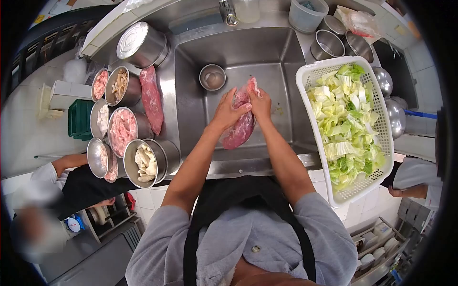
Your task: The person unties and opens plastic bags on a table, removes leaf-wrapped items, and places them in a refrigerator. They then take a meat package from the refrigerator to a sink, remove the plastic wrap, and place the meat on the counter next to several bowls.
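Over the steel sink, both my hands are on a long piece of raw meat. My left hand grips its left side, with the thumb across the top. At the upper end, my right hand has its fingers closed on the meat near a paler, ragged tip. The thick end of the meat hangs below my hands, towards me. Behind my left hand, a small round metal bowl sits in the sink.
Left of the sink are another meat piece, a lidded pot and several metal containers of food. A white basket of chopped leaves stands at the right. Co-workers are on both sides.
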`<state>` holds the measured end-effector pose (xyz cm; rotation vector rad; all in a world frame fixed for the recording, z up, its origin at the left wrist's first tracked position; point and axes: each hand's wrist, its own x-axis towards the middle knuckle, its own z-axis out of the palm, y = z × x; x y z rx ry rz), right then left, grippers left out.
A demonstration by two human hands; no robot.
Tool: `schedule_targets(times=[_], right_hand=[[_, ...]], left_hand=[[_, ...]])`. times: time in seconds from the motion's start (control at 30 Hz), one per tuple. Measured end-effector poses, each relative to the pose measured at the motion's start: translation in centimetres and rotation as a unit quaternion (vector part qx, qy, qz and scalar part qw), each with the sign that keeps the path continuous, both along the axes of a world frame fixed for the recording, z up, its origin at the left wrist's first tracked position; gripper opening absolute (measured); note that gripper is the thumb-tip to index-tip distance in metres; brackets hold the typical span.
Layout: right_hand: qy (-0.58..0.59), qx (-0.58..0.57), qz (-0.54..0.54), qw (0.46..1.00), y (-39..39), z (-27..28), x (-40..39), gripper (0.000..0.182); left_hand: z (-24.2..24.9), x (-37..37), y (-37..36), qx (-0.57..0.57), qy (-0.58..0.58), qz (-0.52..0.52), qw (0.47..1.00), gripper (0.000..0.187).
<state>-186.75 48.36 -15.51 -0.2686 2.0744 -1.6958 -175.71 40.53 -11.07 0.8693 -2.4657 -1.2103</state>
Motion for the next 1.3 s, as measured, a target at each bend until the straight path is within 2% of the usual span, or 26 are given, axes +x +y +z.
schedule_targets(times=[0.03,0.13,0.23,0.33,0.4,0.43,0.5,0.53,0.6,0.67,0.77,0.8,0.9,0.97,1.0,1.1,1.2,1.27,1.3], right_hand=[[0.019,0.030,0.003,0.999,0.1,1.4,-0.3,0.037],[-0.031,0.013,0.089,0.996,0.7,2.5,-1.2,0.044],[-0.142,0.018,0.146,0.979,1.7,2.7,-2.2,0.048],[-0.243,-0.009,0.093,0.966,2.3,4.4,-2.0,0.052],[-0.246,-0.054,0.139,0.958,2.9,1.7,-2.2,0.047],[-0.243,-0.080,0.159,0.954,2.8,1.0,-2.5,0.045],[-0.197,-0.036,0.193,0.961,3.3,0.2,-2.5,0.035],[-0.168,-0.057,0.184,0.967,3.4,0.4,-1.8,0.030],[-0.114,-0.073,0.193,0.972,3.5,1.7,-0.2,0.024],[-0.065,-0.063,0.215,0.972,3.1,2.6,0.8,0.022],[-0.041,-0.047,0.187,0.980,3.4,4.7,1.0,0.022],[-0.040,-0.048,0.179,0.982,3.2,6.0,0.8,0.022],[-0.184,-0.110,0.123,0.969,3.0,8.9,0.6,0.027],[-0.140,-0.099,0.147,0.974,2.7,8.4,0.2,0.029],[-0.118,-0.094,0.162,0.975,2.3,8.3,0.1,0.030],[-0.162,-0.133,0.242,0.947,2.7,8.2,-1.0,0.035],[0.087,-0.088,0.260,0.958,3.1,7.4,-1.0,0.042],[0.098,-0.028,0.250,0.963,3.8,7.1,-0.7,0.047],[0.100,-0.005,0.269,0.958,3.5,6.7,-0.1,0.049]], left_hand=[[0.1,-0.2,0.2,-0.048,0.001,0.000,0.999,0.073],[-1.4,-0.2,0.2,0.100,0.070,0.011,0.992,0.059],[-3.3,0.3,-0.7,0.202,0.112,0.032,0.972,0.039],[-2.9,0.7,-1.2,0.176,0.051,0.027,0.983,0.023],[-2.2,1.1,-1.1,0.197,0.022,0.042,0.979,0.021],[-1.9,0.9,-1.2,0.205,0.012,0.045,0.978,0.021],[-1.7,0.8,-1.6,0.157,-0.001,0.025,0.987,0.026],[-1.6,0.7,-1.6,0.136,-0.007,0.009,0.991,0.030],[-1.1,0.8,-0.7,-0.025,0.099,0.019,0.995,0.042],[1.9,0.7,-0.4,-0.002,0.098,-0.054,0.994,0.053],[1.6,0.8,1.0,-0.016,0.136,0.028,0.990,0.054],[1.5,0.9,1.5,0.008,0.138,0.034,0.990,0.052],[0.4,1.2,3.0,0.043,0.163,0.045,0.985,0.045],[-1.1,0.8,3.4,0.026,0.203,0.033,0.978,0.036],[-0.8,0.4,3.4,-0.011,0.245,0.057,0.968,0.021],[0.3,-0.2,2.7,0.106,0.241,0.109,0.958,0.015],[1.6,-1.3,2.6,0.128,0.261,0.142,0.946,0.016],[3.4,-1.5,2.6,0.140,0.254,0.151,0.945,0.020],[3.3,-1.4,2.9,0.333,0.318,0.122,0.879,0.018]])
